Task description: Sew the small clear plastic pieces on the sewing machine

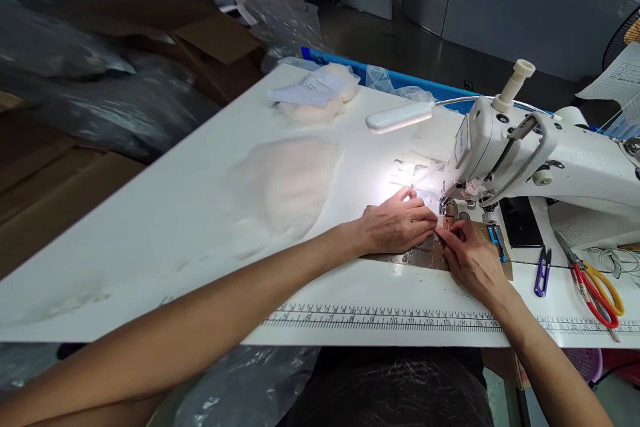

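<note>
My left hand (395, 225) lies on the white table (200, 227) beside the needle of the white sewing machine (540, 160), its fingers pressed together on a small pale piece of fabric (434, 203) under the presser foot. My right hand (473, 257) comes in from the near side, its fingertips pinching the same piece just in front of the needle. The machine's lamp glares on the fabric, so its outline is hard to make out.
Purple thread snips (543, 270) and red and yellow scissors (597, 287) lie right of my hands. A ruler strip (390, 319) runs along the table's front edge. Pale fabric piles (285, 187) and a bagged bundle (320, 93) sit further left. Cardboard boxes (215, 40) stand beyond the table.
</note>
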Action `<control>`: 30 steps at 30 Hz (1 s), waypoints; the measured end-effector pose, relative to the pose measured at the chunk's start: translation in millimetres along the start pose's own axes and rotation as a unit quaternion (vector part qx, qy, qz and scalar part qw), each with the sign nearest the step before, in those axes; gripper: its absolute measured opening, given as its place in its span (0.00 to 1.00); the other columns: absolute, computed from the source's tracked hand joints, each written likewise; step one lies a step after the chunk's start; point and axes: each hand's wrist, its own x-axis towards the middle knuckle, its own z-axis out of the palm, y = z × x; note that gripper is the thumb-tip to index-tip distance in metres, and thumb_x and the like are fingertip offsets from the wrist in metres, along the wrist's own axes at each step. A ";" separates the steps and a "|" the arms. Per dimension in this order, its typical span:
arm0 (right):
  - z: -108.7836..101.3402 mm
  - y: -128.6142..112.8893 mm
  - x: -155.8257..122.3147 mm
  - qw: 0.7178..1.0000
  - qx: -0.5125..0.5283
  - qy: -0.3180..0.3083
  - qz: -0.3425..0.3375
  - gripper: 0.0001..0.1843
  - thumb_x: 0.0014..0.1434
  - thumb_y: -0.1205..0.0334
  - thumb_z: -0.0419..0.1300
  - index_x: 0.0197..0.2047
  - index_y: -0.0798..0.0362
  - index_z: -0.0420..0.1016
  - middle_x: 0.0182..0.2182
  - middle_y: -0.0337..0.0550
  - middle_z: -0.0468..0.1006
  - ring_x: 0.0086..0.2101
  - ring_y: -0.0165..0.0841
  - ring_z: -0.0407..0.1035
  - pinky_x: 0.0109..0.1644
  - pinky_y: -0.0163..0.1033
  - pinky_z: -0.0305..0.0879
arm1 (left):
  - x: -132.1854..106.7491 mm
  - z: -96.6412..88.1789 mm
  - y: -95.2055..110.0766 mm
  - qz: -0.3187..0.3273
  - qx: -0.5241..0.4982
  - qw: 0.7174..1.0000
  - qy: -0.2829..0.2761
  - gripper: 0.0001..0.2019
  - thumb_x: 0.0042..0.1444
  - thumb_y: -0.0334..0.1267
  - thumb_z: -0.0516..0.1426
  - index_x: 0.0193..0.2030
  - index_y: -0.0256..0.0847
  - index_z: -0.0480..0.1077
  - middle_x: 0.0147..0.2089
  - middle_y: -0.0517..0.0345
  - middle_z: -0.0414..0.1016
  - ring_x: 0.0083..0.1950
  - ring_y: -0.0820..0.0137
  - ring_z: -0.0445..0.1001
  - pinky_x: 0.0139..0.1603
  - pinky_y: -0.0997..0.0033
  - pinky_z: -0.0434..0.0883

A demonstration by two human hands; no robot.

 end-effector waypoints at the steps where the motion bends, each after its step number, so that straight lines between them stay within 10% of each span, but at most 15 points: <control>1: -1.6 -0.9 0.6 1.000 0.000 -0.011 0.003 0.20 0.62 0.68 0.54 0.57 0.47 0.73 0.43 0.49 0.73 0.39 0.37 0.69 0.30 0.32 0.65 | 0.0 -0.3 -0.5 0.014 -0.011 1.000 0.000 0.14 0.68 0.31 0.46 0.37 0.40 0.72 0.42 0.58 0.80 0.36 0.71 0.71 0.41 0.63 0.62; 9: -19.9 17.5 16.8 0.984 0.163 -0.073 0.007 0.18 0.63 0.67 0.53 0.52 0.48 0.77 0.43 0.48 0.76 0.39 0.36 0.72 0.41 0.39 0.70 | -0.1 -8.9 -0.9 0.041 -0.022 0.999 -0.021 0.11 0.64 0.36 0.50 0.40 0.39 0.73 0.43 0.54 0.79 0.35 0.67 0.70 0.37 0.61 0.63; 14: -10.3 35.8 23.1 0.931 0.332 -0.048 0.144 0.17 0.64 0.61 0.51 0.48 0.51 0.79 0.34 0.42 0.79 0.30 0.33 0.72 0.37 0.38 0.70 | -0.8 -7.8 -0.2 0.051 -0.013 0.999 -0.014 0.10 0.64 0.37 0.51 0.41 0.39 0.73 0.45 0.52 0.78 0.35 0.67 0.69 0.38 0.60 0.65; 22: -2.8 30.5 12.5 0.986 0.168 -0.020 -0.012 0.19 0.63 0.64 0.53 0.54 0.43 0.78 0.45 0.45 0.76 0.32 0.31 0.72 0.35 0.35 0.66 | -0.6 -9.5 0.6 0.060 -0.003 0.998 -0.008 0.10 0.63 0.36 0.50 0.40 0.39 0.72 0.42 0.52 0.78 0.32 0.67 0.67 0.37 0.60 0.64; 30: -5.9 29.3 13.2 0.991 0.118 -0.054 -0.021 0.19 0.66 0.61 0.52 0.57 0.46 0.76 0.44 0.49 0.76 0.36 0.35 0.73 0.37 0.37 0.68 | -3.2 -8.6 3.2 0.048 -0.015 0.999 -0.006 0.10 0.63 0.36 0.50 0.44 0.38 0.72 0.44 0.53 0.78 0.34 0.66 0.69 0.38 0.60 0.63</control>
